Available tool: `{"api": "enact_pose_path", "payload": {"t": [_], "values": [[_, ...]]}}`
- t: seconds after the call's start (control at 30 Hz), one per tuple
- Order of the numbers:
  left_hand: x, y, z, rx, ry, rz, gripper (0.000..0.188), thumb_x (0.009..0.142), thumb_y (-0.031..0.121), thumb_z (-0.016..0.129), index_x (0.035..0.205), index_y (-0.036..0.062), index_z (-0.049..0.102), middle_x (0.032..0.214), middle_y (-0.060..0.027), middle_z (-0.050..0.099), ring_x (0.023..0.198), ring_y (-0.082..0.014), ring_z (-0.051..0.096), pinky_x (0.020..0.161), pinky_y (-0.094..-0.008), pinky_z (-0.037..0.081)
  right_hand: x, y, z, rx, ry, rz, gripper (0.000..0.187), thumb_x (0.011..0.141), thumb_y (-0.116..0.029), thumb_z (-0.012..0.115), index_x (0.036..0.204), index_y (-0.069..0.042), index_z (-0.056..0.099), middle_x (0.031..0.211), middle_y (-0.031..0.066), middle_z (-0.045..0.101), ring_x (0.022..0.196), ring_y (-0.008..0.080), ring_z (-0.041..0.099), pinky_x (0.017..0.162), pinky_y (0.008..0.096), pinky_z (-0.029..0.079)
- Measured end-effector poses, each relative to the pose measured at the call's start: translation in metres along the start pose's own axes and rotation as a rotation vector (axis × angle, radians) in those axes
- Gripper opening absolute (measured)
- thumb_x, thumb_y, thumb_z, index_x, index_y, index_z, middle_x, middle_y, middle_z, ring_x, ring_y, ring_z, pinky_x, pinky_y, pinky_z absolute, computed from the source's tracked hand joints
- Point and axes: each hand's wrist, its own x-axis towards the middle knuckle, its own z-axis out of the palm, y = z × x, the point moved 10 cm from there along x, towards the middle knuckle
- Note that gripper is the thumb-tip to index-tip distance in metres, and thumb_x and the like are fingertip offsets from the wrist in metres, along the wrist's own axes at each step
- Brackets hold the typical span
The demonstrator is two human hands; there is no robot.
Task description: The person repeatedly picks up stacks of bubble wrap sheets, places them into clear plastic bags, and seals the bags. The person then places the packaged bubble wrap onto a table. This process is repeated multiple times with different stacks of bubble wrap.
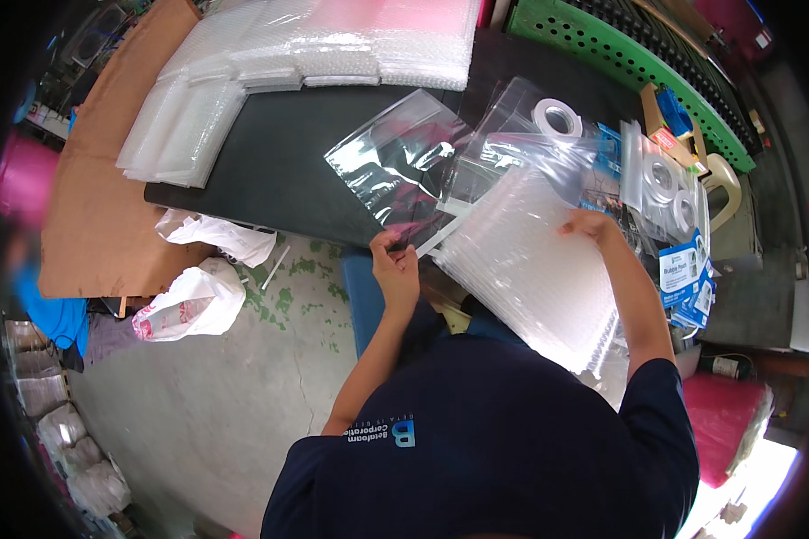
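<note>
A clear plastic bag (400, 157), glossy and flat, lies at the front edge of the black tabletop. My left hand (394, 269) pinches its near corner between thumb and fingers. To the right, a thick stack of bubble wrap pouches (530, 260) sits at an angle, its near end overhanging the table edge. My right hand (589, 226) is over the top of that stack with its fingers bent together; whether they grip the top pouch is hidden. More clear plastic bags (494, 148) lie overlapped beyond the stack.
Rows of bubble wrap sheets (306, 45) cover the table's far side. Tape rolls (557, 119), blue printed cards (683, 269) and a small carton (661, 135) crowd the right. A green perforated rail (638, 76) borders the far right. White plastic bags (193, 301) lie at the left.
</note>
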Motion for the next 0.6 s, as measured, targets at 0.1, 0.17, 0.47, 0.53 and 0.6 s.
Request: {"api": "enact_pose_path", "payload": {"t": [0.1,0.17,0.47,0.53,0.6], "values": [[0.009,0.047,-0.009,0.566,-0.039,0.167,0.040,0.076,0.005,0.066,0.114,0.0071,0.053,0.113,-0.0159,0.047,0.088,-0.0276,0.056,0.076,-0.0349,0.048,-0.015,-0.002,-0.006,-0.015,-0.141,-0.040,0.060,0.062,-0.011,0.079,0.117,-0.001,0.056,0.106,0.0095,0.063,0.097,0.0190,0.058,0.087,0.0340,0.045],[0.017,0.083,-0.005,0.784,0.012,0.414,0.036,0.074,0.013,0.070,0.107,0.0092,0.057,0.112,-0.0143,0.051,0.095,-0.0332,0.053,0.084,-0.0393,0.042,-0.020,0.000,-0.002,-0.006,-0.170,-0.016,0.061,0.060,-0.009,0.079,0.116,-0.001,0.056,0.104,0.0095,0.063,0.095,0.0189,0.059,0.087,0.0338,0.045],[0.077,-0.001,0.020,0.349,-0.537,0.233,0.008,0.076,0.004,0.065,0.083,0.0023,0.062,0.080,-0.0106,0.062,0.071,-0.0304,0.060,0.066,-0.0368,0.047,-0.019,0.037,0.044,0.255,-0.058,-0.089,0.068,0.053,-0.002,0.081,0.117,0.000,0.056,0.102,0.0083,0.065,0.090,0.0193,0.062,0.085,0.0346,0.047],[0.078,0.010,0.023,0.383,-0.543,0.313,0.009,0.076,0.001,0.063,0.085,0.0018,0.061,0.079,-0.0110,0.062,0.070,-0.0305,0.060,0.064,-0.0361,0.047,-0.025,0.039,0.051,0.380,-0.109,-0.015,0.073,0.049,0.001,0.082,0.117,0.000,0.056,0.101,0.0082,0.065,0.089,0.0186,0.062,0.082,0.0337,0.049],[0.076,0.014,0.024,0.455,-0.549,0.320,0.011,0.077,-0.002,0.060,0.087,0.0013,0.060,0.080,-0.0123,0.062,0.072,-0.0311,0.061,0.065,-0.0359,0.047,-0.028,0.038,0.034,0.196,-0.019,-0.013,0.075,0.045,0.002,0.083,0.116,0.001,0.056,0.097,0.0088,0.065,0.085,0.0185,0.063,0.076,0.0321,0.051]]}}
